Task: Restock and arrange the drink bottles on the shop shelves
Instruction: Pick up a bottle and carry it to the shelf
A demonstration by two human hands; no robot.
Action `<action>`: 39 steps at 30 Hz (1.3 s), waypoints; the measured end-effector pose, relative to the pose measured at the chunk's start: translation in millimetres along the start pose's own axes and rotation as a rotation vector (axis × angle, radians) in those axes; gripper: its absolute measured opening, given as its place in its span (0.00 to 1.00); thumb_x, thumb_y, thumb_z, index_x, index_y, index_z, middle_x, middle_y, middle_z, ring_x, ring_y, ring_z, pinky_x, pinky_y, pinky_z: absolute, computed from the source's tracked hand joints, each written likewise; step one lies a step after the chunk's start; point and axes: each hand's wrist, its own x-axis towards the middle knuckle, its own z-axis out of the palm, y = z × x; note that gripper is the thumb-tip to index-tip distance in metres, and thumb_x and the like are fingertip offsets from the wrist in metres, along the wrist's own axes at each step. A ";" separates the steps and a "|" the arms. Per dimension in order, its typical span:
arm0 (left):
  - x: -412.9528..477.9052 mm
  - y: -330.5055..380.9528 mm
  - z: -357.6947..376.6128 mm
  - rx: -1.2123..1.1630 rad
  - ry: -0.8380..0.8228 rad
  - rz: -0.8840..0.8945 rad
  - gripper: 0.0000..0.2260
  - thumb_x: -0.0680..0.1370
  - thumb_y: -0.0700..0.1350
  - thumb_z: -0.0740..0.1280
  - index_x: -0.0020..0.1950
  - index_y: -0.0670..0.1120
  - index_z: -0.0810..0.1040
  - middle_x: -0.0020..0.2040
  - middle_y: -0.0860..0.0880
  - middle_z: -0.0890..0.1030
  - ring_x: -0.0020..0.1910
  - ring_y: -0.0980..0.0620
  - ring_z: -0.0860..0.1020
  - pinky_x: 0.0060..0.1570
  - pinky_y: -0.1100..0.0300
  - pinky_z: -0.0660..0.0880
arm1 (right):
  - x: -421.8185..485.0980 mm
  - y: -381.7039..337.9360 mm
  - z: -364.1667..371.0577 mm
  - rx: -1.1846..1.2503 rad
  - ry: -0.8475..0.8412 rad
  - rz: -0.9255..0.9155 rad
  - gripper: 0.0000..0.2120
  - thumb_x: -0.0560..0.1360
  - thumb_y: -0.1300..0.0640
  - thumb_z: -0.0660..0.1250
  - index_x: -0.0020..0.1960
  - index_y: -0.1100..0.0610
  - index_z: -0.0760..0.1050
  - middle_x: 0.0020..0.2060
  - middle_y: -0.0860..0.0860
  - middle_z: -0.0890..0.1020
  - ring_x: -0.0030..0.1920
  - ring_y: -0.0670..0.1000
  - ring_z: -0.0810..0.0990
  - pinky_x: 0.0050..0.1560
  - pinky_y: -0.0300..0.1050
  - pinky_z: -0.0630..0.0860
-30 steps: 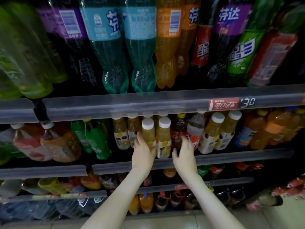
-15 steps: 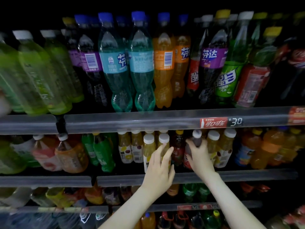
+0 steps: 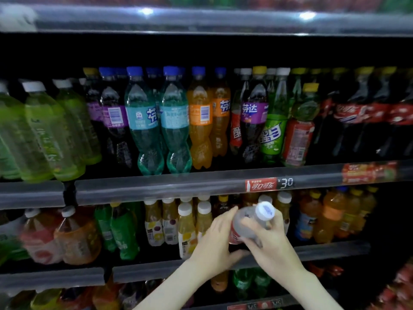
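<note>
Clear white-capped bottle (image 3: 243, 215) now leans out of its row, cap forward — left hand (image 3: 213, 249) and right hand (image 3: 271, 251) both grip it.

Both hands on one bottle, arms reaching up from below.

My left forearm (image 3: 169, 287) and right forearm (image 3: 312, 289) are bare and angle in toward each other. My left hand (image 3: 213, 245) cups the bottle (image 3: 244, 215) from its left, fingers up along its side and thumb tucked beneath. My right hand (image 3: 271, 247) grips it from the right, fingers curled over its shoulder just under the cap.
</note>
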 end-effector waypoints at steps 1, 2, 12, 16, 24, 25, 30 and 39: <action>6.1 11.4 -6.3 -0.086 0.056 0.002 0.37 0.70 0.59 0.69 0.74 0.61 0.52 0.73 0.60 0.61 0.72 0.61 0.61 0.68 0.55 0.66 | 3.1 -7.7 -10.2 -0.075 0.084 -0.114 0.29 0.70 0.61 0.75 0.68 0.50 0.68 0.65 0.51 0.62 0.62 0.54 0.72 0.62 0.30 0.61; 11.7 22.5 -14.2 -0.167 0.123 0.021 0.33 0.70 0.56 0.70 0.71 0.62 0.58 0.70 0.59 0.67 0.69 0.62 0.66 0.65 0.59 0.69 | 7.1 -15.5 -20.3 -0.094 0.142 -0.216 0.32 0.66 0.63 0.78 0.64 0.46 0.68 0.62 0.48 0.61 0.59 0.54 0.73 0.61 0.37 0.66; 12.3 56.6 -78.6 -0.354 0.537 -0.038 0.25 0.70 0.52 0.75 0.60 0.66 0.66 0.57 0.64 0.77 0.57 0.67 0.75 0.52 0.70 0.74 | 70.5 -45.6 -112.7 0.137 0.300 -0.621 0.12 0.80 0.49 0.60 0.60 0.49 0.77 0.70 0.49 0.67 0.71 0.53 0.65 0.68 0.52 0.68; 5.1 55.8 -109.5 -0.441 0.601 -0.099 0.25 0.68 0.47 0.77 0.55 0.66 0.68 0.49 0.69 0.78 0.49 0.72 0.76 0.43 0.75 0.73 | 128.5 -39.5 -110.3 0.171 0.708 -0.171 0.24 0.76 0.53 0.67 0.69 0.56 0.65 0.66 0.52 0.69 0.68 0.53 0.66 0.66 0.57 0.70; 1.2 63.1 -143.5 -0.381 0.744 -0.088 0.25 0.67 0.47 0.78 0.53 0.65 0.67 0.51 0.66 0.78 0.48 0.73 0.76 0.43 0.78 0.71 | 200.8 -39.0 -72.6 -0.249 0.551 0.181 0.45 0.73 0.47 0.70 0.78 0.52 0.44 0.74 0.62 0.56 0.71 0.63 0.58 0.67 0.59 0.63; 1.5 63.2 -145.6 -0.360 0.747 -0.082 0.25 0.67 0.47 0.78 0.53 0.66 0.67 0.51 0.66 0.77 0.48 0.74 0.75 0.43 0.79 0.71 | 203.8 -38.4 -71.1 -0.255 0.547 0.197 0.44 0.73 0.49 0.70 0.78 0.53 0.43 0.74 0.62 0.56 0.70 0.63 0.58 0.67 0.59 0.64; 12.0 66.1 -147.7 -0.211 0.780 0.019 0.27 0.67 0.47 0.77 0.59 0.61 0.68 0.52 0.70 0.77 0.53 0.72 0.75 0.48 0.77 0.70 | 200.4 -38.2 -70.0 -0.003 0.617 0.108 0.48 0.69 0.57 0.74 0.77 0.57 0.46 0.69 0.63 0.62 0.68 0.62 0.60 0.67 0.57 0.63; 87.1 96.3 -128.8 -0.287 0.648 0.049 0.26 0.69 0.50 0.76 0.61 0.60 0.66 0.54 0.64 0.76 0.54 0.66 0.76 0.51 0.74 0.73 | 136.3 -17.0 -92.6 0.334 0.635 -0.084 0.38 0.68 0.56 0.77 0.69 0.51 0.56 0.58 0.51 0.74 0.53 0.47 0.75 0.44 0.22 0.69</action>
